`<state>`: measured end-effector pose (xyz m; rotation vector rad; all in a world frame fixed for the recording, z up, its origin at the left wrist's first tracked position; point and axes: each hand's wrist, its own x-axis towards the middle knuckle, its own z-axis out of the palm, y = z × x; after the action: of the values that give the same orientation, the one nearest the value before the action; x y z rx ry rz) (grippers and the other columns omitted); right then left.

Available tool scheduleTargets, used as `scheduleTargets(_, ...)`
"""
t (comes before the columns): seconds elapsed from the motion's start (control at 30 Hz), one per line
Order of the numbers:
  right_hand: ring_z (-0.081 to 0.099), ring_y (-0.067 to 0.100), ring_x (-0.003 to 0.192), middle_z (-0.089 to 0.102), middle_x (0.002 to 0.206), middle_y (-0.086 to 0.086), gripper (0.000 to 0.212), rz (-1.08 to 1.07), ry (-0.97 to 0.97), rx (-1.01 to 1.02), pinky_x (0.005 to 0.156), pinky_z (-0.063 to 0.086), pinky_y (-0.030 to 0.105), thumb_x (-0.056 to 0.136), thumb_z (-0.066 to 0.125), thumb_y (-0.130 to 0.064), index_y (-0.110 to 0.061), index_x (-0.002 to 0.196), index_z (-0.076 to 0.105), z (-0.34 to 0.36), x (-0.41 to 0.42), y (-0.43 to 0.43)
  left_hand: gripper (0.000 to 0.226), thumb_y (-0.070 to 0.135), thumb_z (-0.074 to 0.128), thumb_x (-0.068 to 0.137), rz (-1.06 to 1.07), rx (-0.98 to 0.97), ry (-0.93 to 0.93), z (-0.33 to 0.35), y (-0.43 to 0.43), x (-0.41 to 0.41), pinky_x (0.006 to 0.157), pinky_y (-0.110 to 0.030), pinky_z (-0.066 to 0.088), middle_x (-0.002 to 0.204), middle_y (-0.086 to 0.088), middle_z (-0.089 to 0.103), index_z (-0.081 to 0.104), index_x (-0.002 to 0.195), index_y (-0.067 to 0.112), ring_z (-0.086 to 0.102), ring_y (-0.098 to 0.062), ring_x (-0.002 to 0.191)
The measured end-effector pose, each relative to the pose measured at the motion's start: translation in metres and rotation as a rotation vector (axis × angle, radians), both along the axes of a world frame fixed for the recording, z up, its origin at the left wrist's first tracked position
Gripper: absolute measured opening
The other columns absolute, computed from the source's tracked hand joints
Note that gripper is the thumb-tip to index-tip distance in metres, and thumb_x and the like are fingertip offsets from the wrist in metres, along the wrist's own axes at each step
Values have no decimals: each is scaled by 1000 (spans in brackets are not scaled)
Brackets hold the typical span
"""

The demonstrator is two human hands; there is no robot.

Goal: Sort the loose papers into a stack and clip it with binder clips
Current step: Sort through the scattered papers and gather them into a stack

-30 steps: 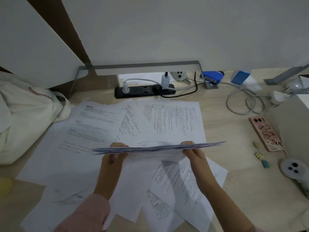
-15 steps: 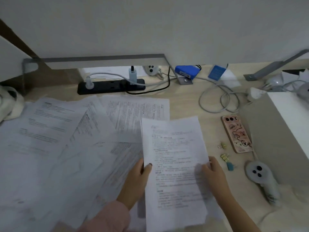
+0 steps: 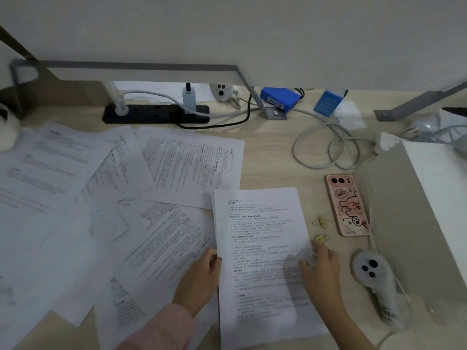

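Note:
A squared-up paper stack [image 3: 260,238] lies flat on the desk, to the right of the loose papers [image 3: 106,198] that spread over the left half. My left hand [image 3: 202,276] grips the stack's left edge with the thumb on top. At the stack's right edge my right hand [image 3: 319,266] holds on, thumb on the top sheet, fingertips blurred. Two gold binder clips [image 3: 320,221] [image 3: 322,238] sit on the bare wood just right of the stack, the nearer one a little beyond my right fingertips.
A pink phone [image 3: 347,204] lies right of the clips, with a white controller [image 3: 374,279] below it and a white box [image 3: 434,198] at far right. A black power strip [image 3: 156,113], coiled cables [image 3: 326,147] and blue items [image 3: 278,98] line the back.
The stack went from held edge-on in the air to face-up, then down flat on the desk at the right. Both hands came down with it; the view shifted right.

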<state>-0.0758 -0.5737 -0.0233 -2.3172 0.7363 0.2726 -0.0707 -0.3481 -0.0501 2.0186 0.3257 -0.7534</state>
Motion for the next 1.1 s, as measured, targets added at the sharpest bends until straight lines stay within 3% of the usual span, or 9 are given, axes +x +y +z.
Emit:
scheduleTargets(0.07,37,34,119,37,131,22,52,32,-20,-19,99,38,41,81,59,2,-5,130,43,4,2,5,17,37,37,95,-13,15,-29,7,6,1,80,-31,51,96,11,64,50,106,33,63,-9,84)
scheduleTargets(0.17,40,35,117,36,130,21,47,99,-41,10,97,40,41,81,58,3,-4,126,46,10,14,19,22,35,38,95,15,42,-76,17,23,3,88,-31,49,103,10,61,45,116,39,60,-8,93)
scheduleTargets(0.4,44,29,116,36,129,17,40,368,-78,94,89,37,25,84,56,2,-7,122,49,10,58,99,22,24,46,94,263,43,-235,38,99,-6,86,-26,49,104,16,64,53,94,45,60,-3,97)
scheduleTargets(0.57,48,20,111,39,119,6,33,479,22,323,85,37,20,90,48,-4,-11,123,50,16,77,186,21,19,50,93,366,177,-336,32,182,-16,90,-23,41,113,11,58,53,107,34,55,-9,108)
scheduleTargets(0.67,52,11,97,52,116,2,29,366,167,570,75,40,18,91,48,-7,-15,119,53,23,87,237,24,21,51,91,328,281,-369,25,235,-15,91,-25,38,122,7,52,52,114,31,49,-13,116)
scheduleTargets(0.77,56,20,110,58,119,6,30,225,280,817,95,42,28,89,50,-7,-13,118,55,19,97,286,31,21,53,91,298,361,-381,20,282,-10,96,-26,35,132,2,46,52,122,20,42,-17,125)
scheduleTargets(0.9,56,32,109,58,115,19,26,-87,342,1139,101,43,38,92,45,-3,-3,118,50,6,106,336,39,20,54,90,248,417,-383,17,341,14,104,-31,34,141,-4,41,50,128,15,35,-21,132)
scheduleTargets(1.0,59,32,93,59,98,20,13,-297,303,1235,84,53,36,91,44,-1,1,96,56,2,110,357,43,22,53,91,167,471,-383,18,382,48,104,-33,34,142,-5,39,46,132,14,34,-22,133)
scheduleTargets(1.1,59,30,85,58,90,20,18,-452,268,1246,59,58,29,91,43,-2,-2,78,54,-2,115,369,48,26,54,90,139,511,-331,17,415,86,105,-37,33,145,-7,34,42,136,14,31,-24,134)
